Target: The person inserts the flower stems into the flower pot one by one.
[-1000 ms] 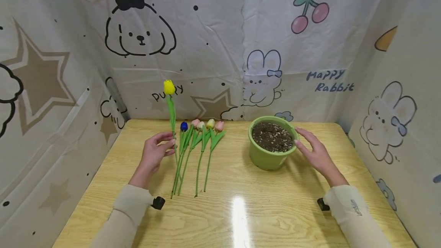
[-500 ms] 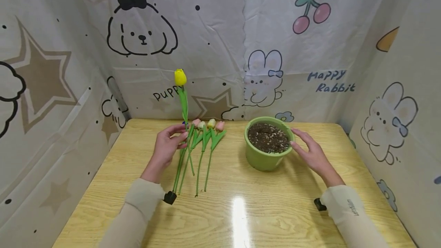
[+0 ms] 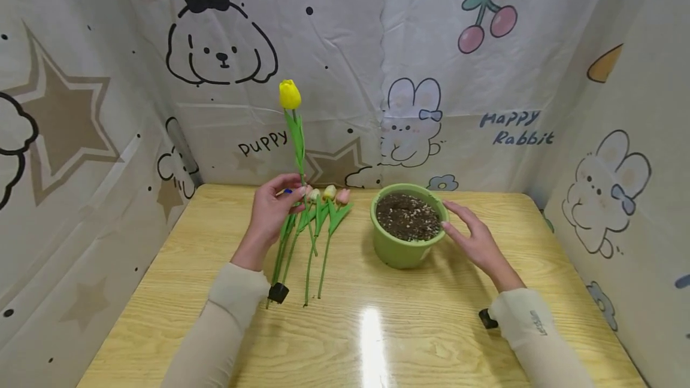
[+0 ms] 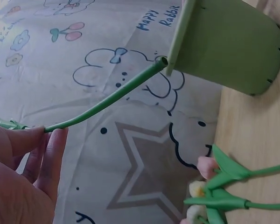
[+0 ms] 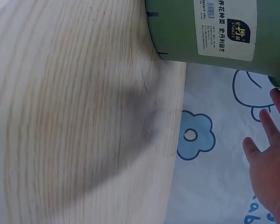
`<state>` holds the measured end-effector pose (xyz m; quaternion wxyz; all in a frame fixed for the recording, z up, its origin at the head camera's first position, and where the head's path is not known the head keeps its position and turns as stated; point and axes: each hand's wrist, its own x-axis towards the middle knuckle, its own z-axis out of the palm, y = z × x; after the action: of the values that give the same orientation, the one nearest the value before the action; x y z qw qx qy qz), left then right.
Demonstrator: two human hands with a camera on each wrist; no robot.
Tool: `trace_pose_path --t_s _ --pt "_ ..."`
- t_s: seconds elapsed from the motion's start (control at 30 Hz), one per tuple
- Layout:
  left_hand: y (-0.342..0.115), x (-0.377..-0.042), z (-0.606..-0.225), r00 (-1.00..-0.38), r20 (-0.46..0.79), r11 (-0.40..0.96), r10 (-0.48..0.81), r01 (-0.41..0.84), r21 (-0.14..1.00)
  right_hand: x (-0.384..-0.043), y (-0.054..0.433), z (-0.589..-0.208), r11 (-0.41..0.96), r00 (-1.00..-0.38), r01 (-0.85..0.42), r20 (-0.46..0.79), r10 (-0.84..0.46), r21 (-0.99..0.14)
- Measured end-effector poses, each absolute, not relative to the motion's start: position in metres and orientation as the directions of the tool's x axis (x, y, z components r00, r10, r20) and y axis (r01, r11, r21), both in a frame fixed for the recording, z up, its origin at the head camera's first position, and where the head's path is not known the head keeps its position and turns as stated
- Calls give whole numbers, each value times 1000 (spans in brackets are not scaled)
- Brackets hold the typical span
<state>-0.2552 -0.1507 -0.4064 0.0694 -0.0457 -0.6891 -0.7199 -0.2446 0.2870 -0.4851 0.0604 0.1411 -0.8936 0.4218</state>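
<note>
My left hand (image 3: 272, 205) pinches the green stem of a yellow artificial tulip (image 3: 290, 94) between thumb and fingers. The tulip stands upright in the air, its bloom high before the curtain. In the left wrist view the lower stem (image 4: 116, 99) slants out of the fingertips, its cut end overlapping the pot's rim. A green flowerpot (image 3: 401, 252) filled with dark soil (image 3: 408, 218) stands right of centre. On the pot's right side, my right hand (image 3: 471, 243) rests its fairly straight fingertips at the rim. In the right wrist view that hand's (image 5: 273, 172) fingers are spread.
Several more tulips lie on the wooden table (image 3: 334, 340) below the left hand, among them a pink one (image 3: 342, 196) and a pale yellow one (image 3: 329, 193); a blue one is partly hidden. A printed curtain (image 3: 334, 35) encloses the back and sides. The pot carries a white label (image 5: 226, 28).
My left hand has lifted the yellow tulip upward and to the right, off the other tulips. The flowerpot has slid left towards the tulips, with my right hand staying at its rim.
</note>
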Motion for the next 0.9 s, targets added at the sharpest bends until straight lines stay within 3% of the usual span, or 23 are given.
trace_pose_path --t_s 0.9 --pt "-87 -282 -383 -947 316 -136 -59 322 937 -245 266 -493 568 -941 -336 287 -177 -751"
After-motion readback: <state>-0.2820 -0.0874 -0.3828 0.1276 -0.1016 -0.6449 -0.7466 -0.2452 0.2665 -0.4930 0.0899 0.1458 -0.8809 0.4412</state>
